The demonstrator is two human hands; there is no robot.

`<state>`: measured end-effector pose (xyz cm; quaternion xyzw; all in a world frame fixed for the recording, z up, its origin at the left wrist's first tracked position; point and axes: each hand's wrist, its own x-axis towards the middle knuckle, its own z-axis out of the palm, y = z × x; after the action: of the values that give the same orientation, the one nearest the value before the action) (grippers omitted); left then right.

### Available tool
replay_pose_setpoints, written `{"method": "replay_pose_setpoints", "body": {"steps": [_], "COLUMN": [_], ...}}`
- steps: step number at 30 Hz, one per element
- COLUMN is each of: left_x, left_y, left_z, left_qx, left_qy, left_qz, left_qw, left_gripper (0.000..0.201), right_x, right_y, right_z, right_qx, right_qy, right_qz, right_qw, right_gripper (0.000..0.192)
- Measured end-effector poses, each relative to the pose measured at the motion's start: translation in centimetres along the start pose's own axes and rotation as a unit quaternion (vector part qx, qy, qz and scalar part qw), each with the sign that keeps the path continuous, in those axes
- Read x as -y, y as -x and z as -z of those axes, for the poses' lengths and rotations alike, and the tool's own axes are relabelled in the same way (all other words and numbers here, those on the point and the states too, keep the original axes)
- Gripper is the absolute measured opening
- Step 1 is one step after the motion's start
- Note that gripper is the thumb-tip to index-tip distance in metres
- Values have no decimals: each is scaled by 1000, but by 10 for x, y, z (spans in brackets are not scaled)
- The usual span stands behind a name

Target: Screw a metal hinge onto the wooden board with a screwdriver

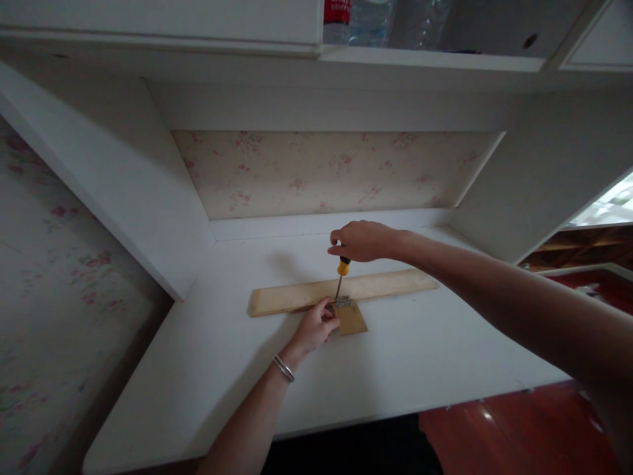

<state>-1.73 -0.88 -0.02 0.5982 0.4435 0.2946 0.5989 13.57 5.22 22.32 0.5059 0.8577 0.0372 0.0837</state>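
Note:
My right hand (363, 241) is wrapped around the black and yellow handle of a screwdriver (343, 267). The screwdriver stands nearly upright, its thin shaft reaching down to a metal hinge (343, 301). That hinge lies where a long, pale wooden plank (297, 295) meets a small, square wooden board (352, 319). With fingers curled, my left hand (315, 324) grips the left edge of the small board, close to the screwdriver's tip. The tip and any screw under it are too small to make out.
Plank and board lie on a white desktop (420, 349) with side panels left and right. Above hangs a white cabinet (163, 26), with plastic bottles (370, 23) on its open shelf. Flowered wallpaper (316, 173) covers the back. Red flooring (504, 429) shows beyond the front edge.

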Motion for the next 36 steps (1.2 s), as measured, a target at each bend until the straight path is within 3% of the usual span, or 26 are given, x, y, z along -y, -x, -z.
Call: {"method": "replay_pose_setpoints", "body": {"steps": [4, 6, 11, 14, 16, 21, 23, 26, 29, 34, 36], "left_x": [-1, -1, 0, 2, 2, 3, 3, 3, 1, 0, 1], "left_y": [0, 0, -1, -1, -2, -2, -2, -2, -1, 0, -1], "left_z": [0, -1, -1, -1, -1, -1, 0, 0, -1, -1, 0], "left_qx": [4, -1, 0, 0, -2, -1, 0, -2, -2, -3, -1], "left_qy": [-2, -4, -5, -6, -8, -10, -12, -13, -6, -6, -7], "left_qz": [0, 0, 1, 0, 0, 0, -2, -3, -3, 10, 6], "left_qw": [1000, 1000, 1000, 1000, 1000, 1000, 1000, 1000, 1000, 1000, 1000], "left_gripper": [60, 61, 60, 61, 61, 59, 60, 60, 60, 62, 63], "right_x": [-5, -7, -7, -6, -5, 1, 1, -1, -1, 3, 3], "right_y": [0, 1, 1, 0, -1, -3, -3, -2, -2, -4, -4], "right_z": [2, 2, -1, -2, -1, 3, 4, 6, 8, 7, 7], "right_qx": [8, 12, 6, -9, -6, 5, 11, 22, 44, 36, 31], "right_qy": [-61, -79, -25, -30, -45, 5, 26, -3, -41, 34, 40], "right_qz": [142, 166, 37, 100, 133, -4, -18, 73, 125, -33, -3], "right_qw": [988, 983, 999, 995, 990, 1000, 999, 997, 990, 998, 999], "right_gripper": [36, 40, 45, 34, 36, 49, 47, 29, 38, 51, 40]}}
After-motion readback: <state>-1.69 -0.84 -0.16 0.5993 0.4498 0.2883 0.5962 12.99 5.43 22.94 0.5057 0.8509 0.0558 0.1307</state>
